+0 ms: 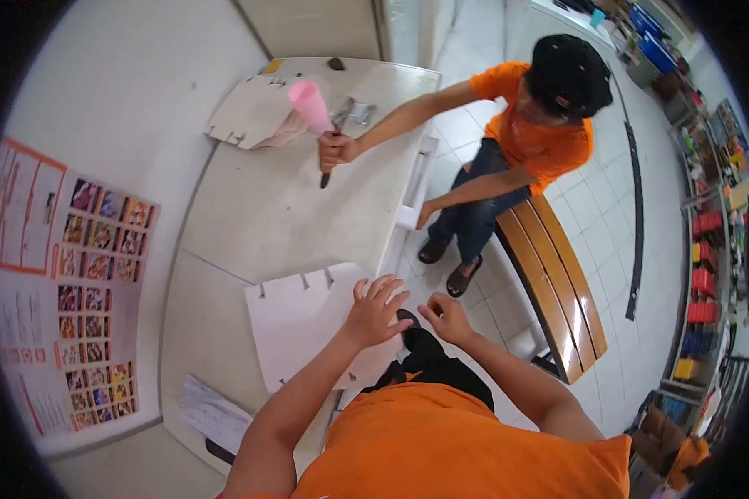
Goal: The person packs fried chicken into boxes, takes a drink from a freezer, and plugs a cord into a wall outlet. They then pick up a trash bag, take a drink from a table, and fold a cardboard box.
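Note:
My left hand [375, 314] is open, fingers spread, over the right edge of a white notched cardboard sheet [295, 320] that lies flat on the table. To its right, my right hand [448, 319] hangs in the air past the table edge, fingers curled in and nothing showing in them. Across from me, a co-worker in an orange shirt and dark cap grips a dark-handled tool [325, 178] in one hand [338, 150], with a pink cone [310, 105] right above that fist. The co-worker's other hand [425, 214] is down by an open drawer [413, 200].
The pale table [250, 200] runs along the wall. More notched sheets [245, 108] lie at its far end, and papers [212, 407] near my left elbow. A slatted wooden bench [549, 283] stands at the right, before shelves [703, 274]. Picture posters [100, 249] hang left.

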Available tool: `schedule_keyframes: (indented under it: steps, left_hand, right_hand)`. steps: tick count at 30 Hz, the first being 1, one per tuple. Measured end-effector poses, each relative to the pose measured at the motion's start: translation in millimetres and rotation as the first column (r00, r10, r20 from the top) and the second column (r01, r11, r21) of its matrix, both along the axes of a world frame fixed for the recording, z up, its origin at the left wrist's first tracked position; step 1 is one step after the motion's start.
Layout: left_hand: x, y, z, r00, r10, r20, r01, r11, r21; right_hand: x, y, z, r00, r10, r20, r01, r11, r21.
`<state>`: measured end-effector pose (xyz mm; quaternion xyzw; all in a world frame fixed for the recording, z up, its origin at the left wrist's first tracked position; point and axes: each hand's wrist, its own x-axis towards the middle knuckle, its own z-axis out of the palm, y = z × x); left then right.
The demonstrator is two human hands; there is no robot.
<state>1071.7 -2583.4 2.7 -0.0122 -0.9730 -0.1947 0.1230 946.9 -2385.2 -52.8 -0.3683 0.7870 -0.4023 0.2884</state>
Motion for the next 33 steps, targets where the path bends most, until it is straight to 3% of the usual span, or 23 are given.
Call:
schedule_keyframes:
  steps: [1, 2, 3, 4, 6, 8, 9, 10, 11, 12, 13, 14, 16, 18, 19, 21, 23, 25, 27, 28, 30, 31, 33]
  left_hand:
    - [11, 2, 14, 0.997, 0.071, 0.032, -0.073, 0.995, 0.063]
    - [26, 0, 20, 0.995, 0.099, 0.031, -0.100, 0.994, 0.046]
    - [42, 0, 25, 0.963, 0.265, -0.037, -0.259, 0.958, 0.120]
    - [58, 1, 28, 0.899, 0.428, -0.096, -0.403, 0.892, 0.206]
    - [101, -7, 14, 0.712, 0.688, -0.141, -0.663, 0.724, 0.190]
    - [146, -18, -5, 0.449, 0.878, -0.164, -0.875, 0.469, 0.115]
    - [169, -26, -16, 0.323, 0.938, -0.127, -0.939, 0.335, 0.078]
    - [186, -38, -28, 0.299, 0.945, -0.132, -0.948, 0.310, 0.075]
    - [206, -45, -39, 0.201, 0.980, -0.012, -0.968, 0.200, 0.154]
    - [224, -45, -44, 0.104, 0.988, 0.113, -0.973, 0.077, 0.219]
    - [232, -49, -39, 0.105, 0.977, 0.186, -0.964, 0.055, 0.259]
    - [234, -49, -31, 0.072, 0.979, 0.189, -0.968, 0.022, 0.250]
    - [231, -53, -10, 0.102, 0.931, 0.351, -0.965, 0.007, 0.262]
    - [237, -58, -7, 0.121, 0.927, 0.354, -0.949, 0.004, 0.315]
    - [239, -62, -11, 0.114, 0.925, 0.361, -0.956, 0.003, 0.293]
    - [242, -63, -16, 0.100, 0.924, 0.369, -0.958, -0.011, 0.287]
    - [248, -64, -20, 0.167, 0.916, 0.365, -0.957, 0.062, 0.284]
    - [251, -66, -20, 0.193, 0.914, 0.358, -0.948, 0.080, 0.307]
    - [244, -67, -14, 0.234, 0.905, 0.354, -0.941, 0.119, 0.318]
    - [241, -69, -9, 0.240, 0.904, 0.353, -0.957, 0.160, 0.242]
    - [236, -72, 3, 0.247, 0.906, 0.343, -0.966, 0.202, 0.162]
    - [235, -74, 8, 0.308, 0.891, 0.333, -0.948, 0.257, 0.189]
    - [239, -78, 10, 0.349, 0.880, 0.323, -0.934, 0.296, 0.202]
  right_hand:
    - [1, -13, 23, 0.981, -0.110, 0.159, 0.117, 0.993, -0.035]
    - [4, -27, 40, 0.984, -0.080, 0.160, 0.089, 0.995, -0.052]
    - [7, -39, 55, 0.968, -0.021, 0.252, 0.063, 0.985, -0.160]
    - [8, -50, 68, 0.941, 0.048, 0.334, 0.045, 0.964, -0.264]
    - [6, -81, 92, 0.914, 0.165, 0.371, -0.080, 0.969, -0.234]
    - [10, -117, 120, 0.885, 0.345, 0.311, -0.287, 0.933, -0.218]
    - [11, -137, 114, 0.889, 0.422, 0.176, -0.386, 0.899, -0.206]
    - [8, -162, 111, 0.873, 0.486, 0.048, -0.467, 0.860, -0.206]
    - [6, -187, 111, 0.837, 0.543, -0.073, -0.546, 0.815, -0.195]
    - [7, -210, 113, 0.839, 0.538, -0.085, -0.541, 0.804, -0.248]
    - [12, -236, 121, 0.842, 0.522, -0.132, -0.539, 0.816, -0.209]
    - [11, -253, 122, 0.803, 0.586, -0.108, -0.585, 0.742, -0.327]
    - [21, -262, 123, 0.819, 0.565, -0.105, -0.564, 0.756, -0.331]
    - [24, -272, 128, 0.880, 0.461, -0.115, -0.471, 0.816, -0.335]
    - [21, -266, 117, 0.891, 0.405, -0.205, -0.454, 0.787, -0.419]
    - [8, -235, 86, 0.892, 0.253, -0.374, -0.402, 0.824, -0.399]
    - [-4, -188, 50, 0.955, 0.159, -0.251, -0.255, 0.871, -0.421]
    - [-9, -138, 34, 0.994, 0.038, -0.105, -0.048, 0.995, -0.091]
    - [-14, -116, 11, 0.986, 0.001, 0.169, -0.040, 0.973, 0.228]
    - [-14, -109, 4, 0.986, -0.011, 0.169, -0.028, 0.973, 0.230]
    - [0, -108, 21, 0.819, -0.005, 0.573, -0.200, 0.935, 0.293]
    - [7, -114, 46, 0.863, -0.007, 0.505, -0.182, 0.929, 0.323]
    - [7, -118, 28, 0.902, 0.026, 0.430, -0.167, 0.942, 0.292]
